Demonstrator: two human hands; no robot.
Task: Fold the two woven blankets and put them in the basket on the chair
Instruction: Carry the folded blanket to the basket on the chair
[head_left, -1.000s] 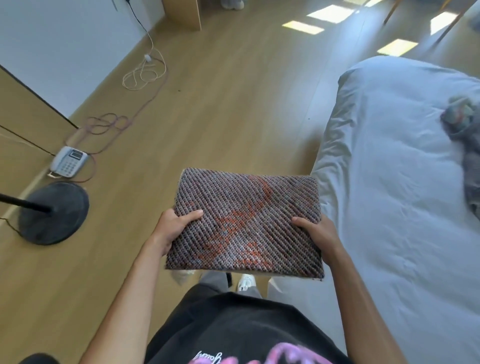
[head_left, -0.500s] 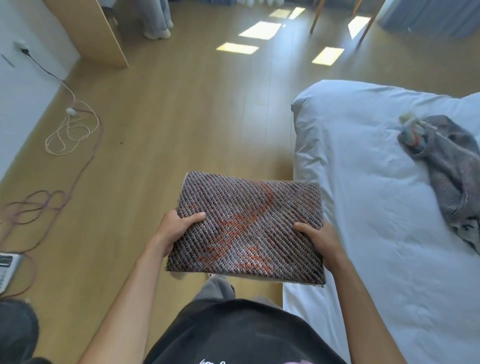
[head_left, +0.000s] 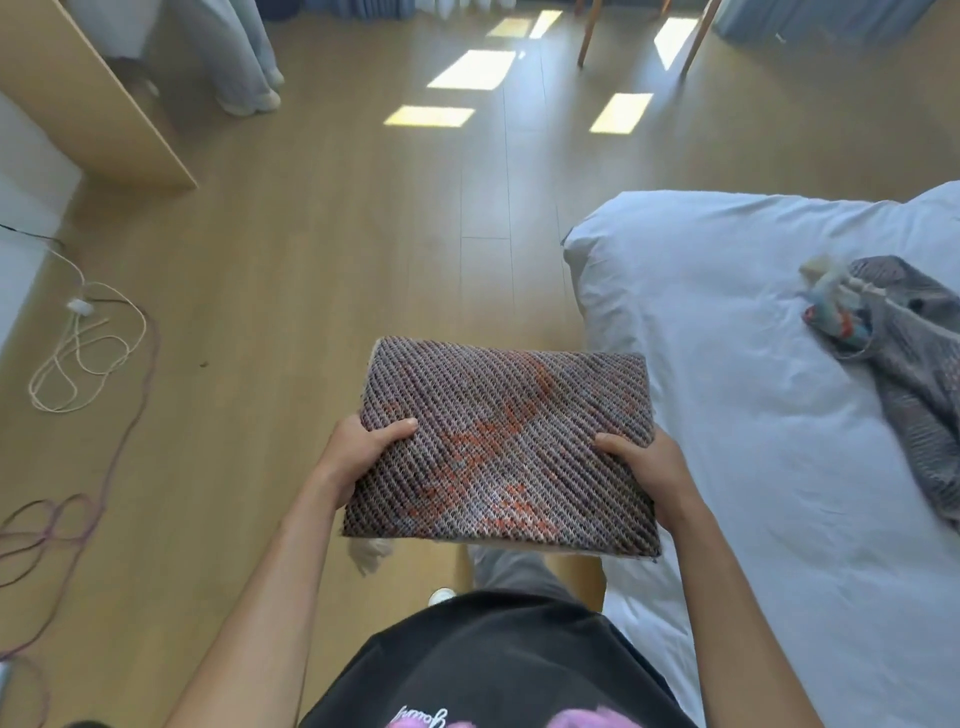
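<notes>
The left hand (head_left: 363, 457) and the right hand (head_left: 652, 467) hold a folded woven blanket (head_left: 504, 447), grey-purple with orange patches, one hand on each side. Thumbs press on top; the other fingers go under it. It is a flat, neat rectangle, up in the air beside the white bed (head_left: 727, 389). Farther off, a crumpled grey woven blanket (head_left: 919, 364) lies on that bed.

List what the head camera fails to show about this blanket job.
- Basket: nowhere in the head view; only two wooden legs enter at the top edge.
- Fingers of the left hand and right hand: under the folded blanket; only the thumbs show.
- Crumpled blanket on the bed: partly cut off by the right edge.
- Folded blanket's underside: faces away from the camera.
</notes>
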